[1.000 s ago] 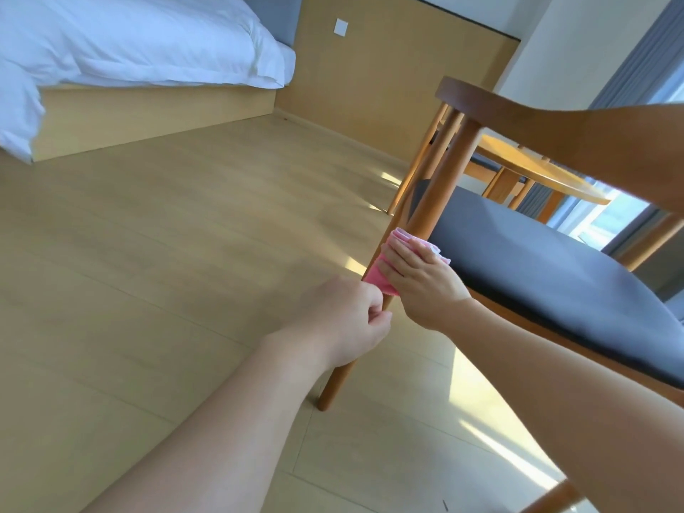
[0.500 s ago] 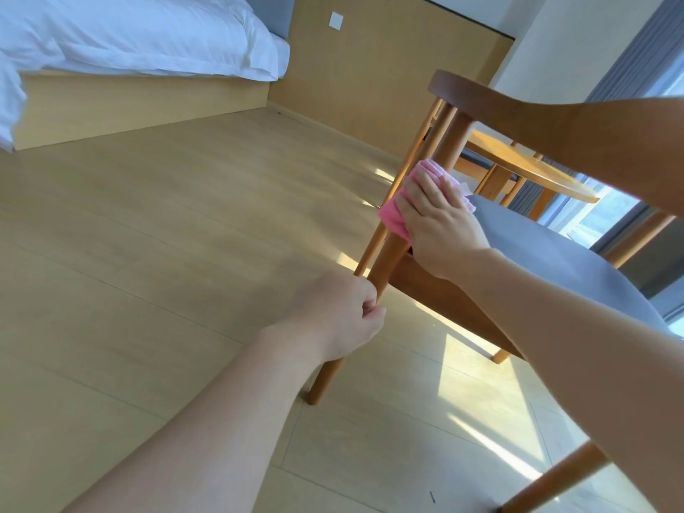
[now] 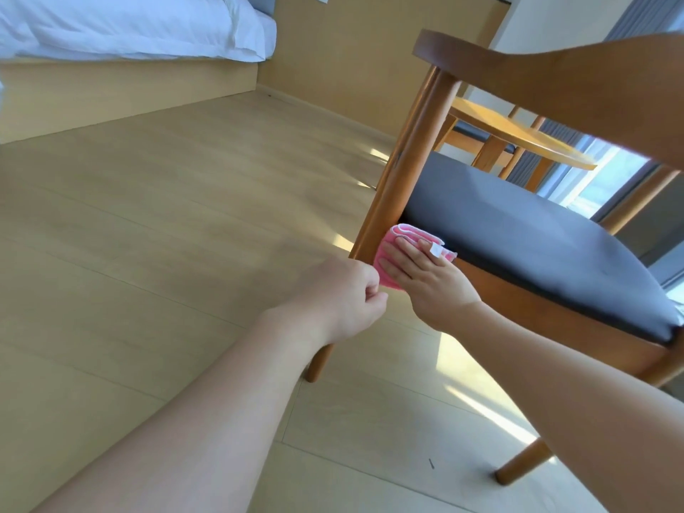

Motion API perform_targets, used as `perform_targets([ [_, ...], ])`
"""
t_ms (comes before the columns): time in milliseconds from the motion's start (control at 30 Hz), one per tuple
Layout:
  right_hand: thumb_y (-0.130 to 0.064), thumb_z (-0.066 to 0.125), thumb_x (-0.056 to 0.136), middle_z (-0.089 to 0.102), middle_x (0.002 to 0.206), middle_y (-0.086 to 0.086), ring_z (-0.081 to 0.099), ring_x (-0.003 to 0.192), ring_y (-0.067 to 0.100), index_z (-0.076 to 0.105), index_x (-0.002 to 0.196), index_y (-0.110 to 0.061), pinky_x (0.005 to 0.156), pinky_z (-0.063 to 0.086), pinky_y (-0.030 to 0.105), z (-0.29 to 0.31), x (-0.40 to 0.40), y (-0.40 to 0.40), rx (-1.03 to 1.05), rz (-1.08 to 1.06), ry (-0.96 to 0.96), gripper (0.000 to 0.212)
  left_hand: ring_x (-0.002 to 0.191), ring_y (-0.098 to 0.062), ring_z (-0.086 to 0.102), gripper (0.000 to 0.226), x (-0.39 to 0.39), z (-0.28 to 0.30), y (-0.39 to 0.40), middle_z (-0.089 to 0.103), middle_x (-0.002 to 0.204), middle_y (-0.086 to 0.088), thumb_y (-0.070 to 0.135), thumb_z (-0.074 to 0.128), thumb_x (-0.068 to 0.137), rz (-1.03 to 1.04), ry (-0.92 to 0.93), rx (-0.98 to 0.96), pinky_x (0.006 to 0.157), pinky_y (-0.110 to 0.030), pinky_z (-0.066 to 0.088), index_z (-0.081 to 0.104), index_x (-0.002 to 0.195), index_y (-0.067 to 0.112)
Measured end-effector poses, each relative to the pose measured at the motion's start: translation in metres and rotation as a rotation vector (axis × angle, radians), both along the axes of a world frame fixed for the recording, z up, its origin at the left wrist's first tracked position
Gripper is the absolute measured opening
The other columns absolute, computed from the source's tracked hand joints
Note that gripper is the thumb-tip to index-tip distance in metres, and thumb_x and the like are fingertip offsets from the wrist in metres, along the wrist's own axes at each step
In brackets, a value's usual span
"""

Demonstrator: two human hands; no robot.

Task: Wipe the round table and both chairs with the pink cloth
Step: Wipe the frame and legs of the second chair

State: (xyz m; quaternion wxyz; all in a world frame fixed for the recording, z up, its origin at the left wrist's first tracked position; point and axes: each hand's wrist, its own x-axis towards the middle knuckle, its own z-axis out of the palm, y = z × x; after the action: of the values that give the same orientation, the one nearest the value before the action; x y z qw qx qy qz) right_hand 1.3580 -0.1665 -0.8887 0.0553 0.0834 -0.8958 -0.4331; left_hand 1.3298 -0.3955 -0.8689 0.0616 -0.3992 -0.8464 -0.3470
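A wooden chair with a dark grey seat cushion (image 3: 518, 224) fills the right side. My left hand (image 3: 344, 294) grips its front leg (image 3: 411, 153) low down, fingers curled round the wood. My right hand (image 3: 425, 279) presses the folded pink cloth (image 3: 407, 233) flat against the chair where the leg meets the seat rail, fingers straight on the cloth. One finger has a white band. The round table (image 3: 518, 137) shows beyond the chair, under its curved backrest (image 3: 555, 75).
A bed (image 3: 129, 24) with white bedding stands at the back left on a wooden base. Pale wood floor (image 3: 166, 235) spreads to the left and in front. A wood-panelled wall and a bright window lie behind the table.
My right hand has slid the pink cloth down the chair leg from near the top to seat-rail level. My left hand still holds the leg.
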Motion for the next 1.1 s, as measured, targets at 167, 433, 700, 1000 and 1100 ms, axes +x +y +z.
perform_targets([
  [167,-0.02,0.011,0.094,-0.03,0.15,0.008,-0.037,0.134,0.028,-0.025,0.144,-0.016,0.113,-0.021,0.047,-0.002,0.006,0.008,0.008,0.005,0.01,0.061,0.051,-0.01,0.046,0.04,0.011,0.0,0.009,0.049,0.052,0.005,0.038,0.055,0.089,-0.026,0.006,-0.034,0.045,-0.023,0.027,0.043,0.054,0.021],
  [433,-0.019,0.023,0.098,-0.015,0.158,0.005,-0.016,0.145,0.027,-0.016,0.146,-0.018,0.119,-0.006,0.046,-0.006,0.05,0.041,-0.105,0.014,0.035,0.063,0.057,-0.013,0.053,0.038,0.036,-0.008,0.04,0.052,0.057,0.005,0.036,0.055,0.091,-0.153,-0.04,-0.091,0.057,-0.032,0.051,0.048,0.056,0.021],
  [700,-0.01,0.033,0.089,0.036,0.152,0.007,0.031,0.141,0.03,0.039,0.145,-0.013,0.114,0.029,0.049,-0.009,0.101,0.091,-0.109,0.117,0.132,0.056,0.051,-0.006,0.047,0.041,0.067,-0.007,0.076,0.05,0.054,0.009,0.038,0.056,0.09,-0.216,0.052,-0.114,0.045,-0.02,0.026,0.044,0.053,0.025],
  [1000,-0.011,0.027,0.088,0.036,0.151,0.006,0.03,0.141,0.029,0.035,0.145,-0.015,0.116,0.02,0.046,-0.012,0.171,0.161,-0.084,0.042,0.121,0.058,0.058,-0.015,0.053,0.037,0.107,-0.01,0.13,0.052,0.057,0.007,0.035,0.056,0.09,-0.305,-0.008,-0.12,0.054,-0.031,0.048,0.049,0.056,0.022],
  [1100,-0.012,0.027,0.086,0.04,0.15,0.005,0.035,0.139,0.028,0.042,0.143,-0.016,0.115,0.024,0.046,-0.007,0.198,0.181,-0.058,-0.006,0.114,0.059,0.057,-0.016,0.05,0.04,0.123,-0.012,0.153,0.05,0.056,0.008,0.036,0.057,0.089,-0.334,-0.012,-0.109,0.055,-0.032,0.047,0.045,0.053,0.022],
])
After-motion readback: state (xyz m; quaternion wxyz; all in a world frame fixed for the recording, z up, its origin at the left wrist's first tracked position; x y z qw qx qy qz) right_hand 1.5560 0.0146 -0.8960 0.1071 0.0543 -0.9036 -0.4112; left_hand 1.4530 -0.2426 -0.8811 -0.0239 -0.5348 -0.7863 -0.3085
